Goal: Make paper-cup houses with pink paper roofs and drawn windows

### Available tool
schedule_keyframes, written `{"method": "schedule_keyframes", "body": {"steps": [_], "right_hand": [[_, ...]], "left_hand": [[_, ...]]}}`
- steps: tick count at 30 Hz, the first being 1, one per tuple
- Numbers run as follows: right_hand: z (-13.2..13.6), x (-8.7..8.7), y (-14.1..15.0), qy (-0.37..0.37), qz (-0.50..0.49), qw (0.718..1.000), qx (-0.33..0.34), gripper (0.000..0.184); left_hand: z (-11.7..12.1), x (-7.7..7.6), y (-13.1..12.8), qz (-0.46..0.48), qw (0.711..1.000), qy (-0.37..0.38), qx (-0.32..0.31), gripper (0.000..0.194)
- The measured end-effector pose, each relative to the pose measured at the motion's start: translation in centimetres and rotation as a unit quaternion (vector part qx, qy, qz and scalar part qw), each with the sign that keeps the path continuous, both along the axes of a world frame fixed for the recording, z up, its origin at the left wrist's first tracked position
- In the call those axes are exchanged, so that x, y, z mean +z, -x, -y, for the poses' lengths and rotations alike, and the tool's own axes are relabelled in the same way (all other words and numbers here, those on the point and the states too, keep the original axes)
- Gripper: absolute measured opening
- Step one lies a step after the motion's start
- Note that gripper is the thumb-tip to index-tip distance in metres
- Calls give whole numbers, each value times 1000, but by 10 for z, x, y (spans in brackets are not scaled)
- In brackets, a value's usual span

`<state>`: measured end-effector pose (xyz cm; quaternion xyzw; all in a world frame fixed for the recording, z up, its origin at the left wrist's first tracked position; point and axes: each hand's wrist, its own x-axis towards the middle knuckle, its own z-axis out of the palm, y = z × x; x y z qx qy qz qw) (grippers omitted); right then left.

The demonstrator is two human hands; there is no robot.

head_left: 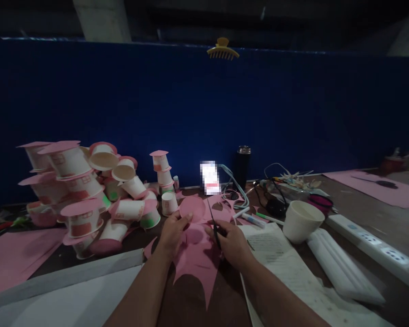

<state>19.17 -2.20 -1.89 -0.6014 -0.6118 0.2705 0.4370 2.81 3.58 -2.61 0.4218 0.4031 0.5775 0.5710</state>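
My left hand (pixel 173 232) pinches a round pink paper disc (pixel 192 208) and the jagged pink paper sheet (pixel 199 263) it is still joined to. The sheet hangs toward me with pointed offcuts. My right hand (pixel 232 243) is closed round the handles of dark scissors (pixel 213 223), whose blades point up beside the disc's right edge. Both hands are over the brown table, just in front of me.
A heap of white paper cups with pink paper lids (pixel 85 195) fills the left. An empty white cup (pixel 301 220), markers, cables, a black flask (pixel 242 165), a power strip (pixel 371 238), printed papers and pink sheets (pixel 378 186) lie right. A blue partition (pixel 122 104) stands behind.
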Motion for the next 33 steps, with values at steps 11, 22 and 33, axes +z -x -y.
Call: {"method": "schedule_keyframes", "body": {"steps": [11, 22, 33], "right_hand": [[-5, -19, 5, -38, 210, 968, -129, 35], [-5, -13, -8, -32, 153, 983, -94, 32], [-7, -8, -5, -20, -61, 998, -9, 39]], "left_hand": [[-1, -2, -1, 9, 997, 32, 64, 33], [-2, -6, 1, -3, 998, 32, 55, 32], [-1, -5, -1, 18, 998, 32, 47, 37]]}}
